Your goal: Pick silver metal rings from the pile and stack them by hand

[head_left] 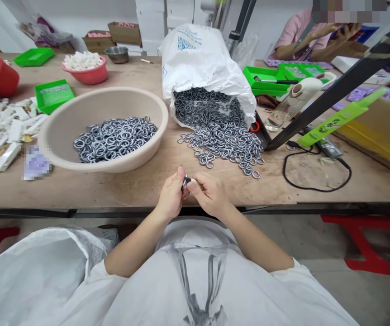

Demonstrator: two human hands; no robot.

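Note:
Just above the table's front edge, my left hand (172, 194) is closed around a small dark grey ring (186, 182), pinching it between thumb and fingers. My right hand (211, 192) meets it from the other side, fingers curled and thumb pressed against the same piece. Fingers partly cover it, so I cannot tell whether it is one ring or a few together. Beyond my hands, a heap of loose grey rings (229, 144) spills from the mouth of a white sack (198, 54). Left of it, a beige basin (57, 131) holds many more such rings (118, 138).
White pieces (15, 129) are piled at the left, near a green tray (55, 96) and a pink bowl (89, 74). On the right, a black slanted bar (317, 106) rises beside a cable (285, 170). Another person's arms (320, 38) show at back right. A white bag (35, 267) hangs at lower left.

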